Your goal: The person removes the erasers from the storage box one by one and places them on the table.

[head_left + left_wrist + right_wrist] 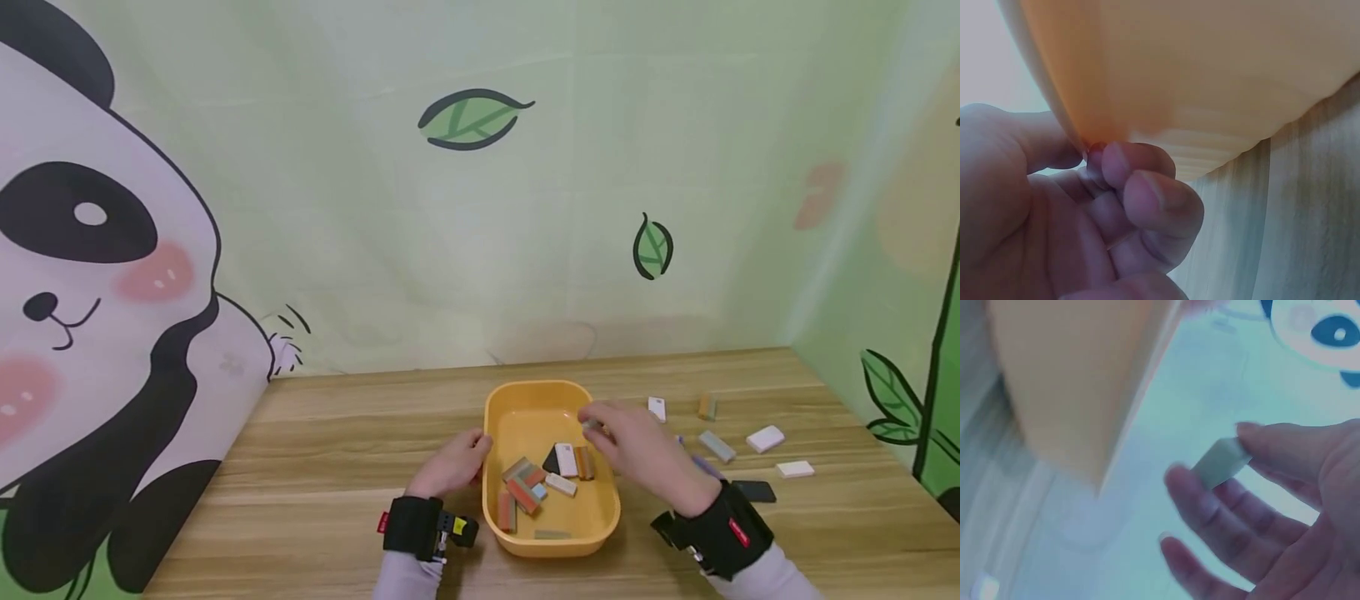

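Observation:
A yellow plastic bin (pixel 536 427) stands on the wooden table with several small blocks inside. My left hand (pixel 452 463) pinches the bin's left rim; in the left wrist view the thumb is on one side of the wall (pixel 1210 69) and curled fingers on the other. Over the bin's right rim, my right hand (pixel 637 446) pinches a small pale grey block (pixel 1221 462) between thumb and fingertips. Inside the bin lie orange-and-grey blocks (pixel 522 494), a white block (pixel 566 460), a black triangular piece (pixel 551 461) and a small light-blue piece (pixel 538 491).
Right of the bin, loose pieces lie on the table: white blocks (pixel 765 438), a grey block (pixel 717 446), an orange-and-grey block (pixel 707 407) and a dark flat piece (pixel 754 492). A purple piece (pixel 707 467) is partly hidden by my right arm. A printed panda backdrop (pixel 480 250) rises behind.

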`<state>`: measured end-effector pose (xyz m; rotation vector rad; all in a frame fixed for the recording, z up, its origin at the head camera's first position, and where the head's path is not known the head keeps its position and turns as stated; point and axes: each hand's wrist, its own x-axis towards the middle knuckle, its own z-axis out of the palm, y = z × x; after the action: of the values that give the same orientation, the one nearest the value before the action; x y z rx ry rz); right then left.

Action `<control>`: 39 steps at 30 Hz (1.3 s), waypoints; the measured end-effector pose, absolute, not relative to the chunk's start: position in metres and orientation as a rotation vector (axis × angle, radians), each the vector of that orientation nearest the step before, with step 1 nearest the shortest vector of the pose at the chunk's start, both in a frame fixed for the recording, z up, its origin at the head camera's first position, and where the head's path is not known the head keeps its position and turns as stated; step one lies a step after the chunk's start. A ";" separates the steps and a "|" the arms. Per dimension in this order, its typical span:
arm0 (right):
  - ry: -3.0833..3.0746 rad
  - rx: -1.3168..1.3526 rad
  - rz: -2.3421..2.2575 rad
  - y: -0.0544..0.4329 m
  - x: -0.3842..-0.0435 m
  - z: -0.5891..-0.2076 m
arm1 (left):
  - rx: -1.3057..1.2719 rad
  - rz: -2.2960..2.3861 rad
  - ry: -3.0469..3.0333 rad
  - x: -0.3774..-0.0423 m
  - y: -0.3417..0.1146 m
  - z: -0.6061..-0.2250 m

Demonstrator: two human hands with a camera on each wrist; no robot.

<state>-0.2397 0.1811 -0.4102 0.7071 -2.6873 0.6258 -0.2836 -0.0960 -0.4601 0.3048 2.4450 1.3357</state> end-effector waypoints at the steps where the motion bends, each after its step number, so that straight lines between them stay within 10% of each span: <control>1: -2.693 0.665 0.615 0.186 -0.243 -0.410 | 0.304 1.338 2.444 -0.284 -0.096 -0.460; 39: -3.025 0.396 0.324 0.223 -0.274 -0.468 | 0.333 1.355 2.433 -0.284 -0.099 -0.460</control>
<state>-0.2741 0.2233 -0.4685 0.3962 -3.0249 0.3241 -0.2836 -0.0988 -0.4597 0.3331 2.4328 1.3551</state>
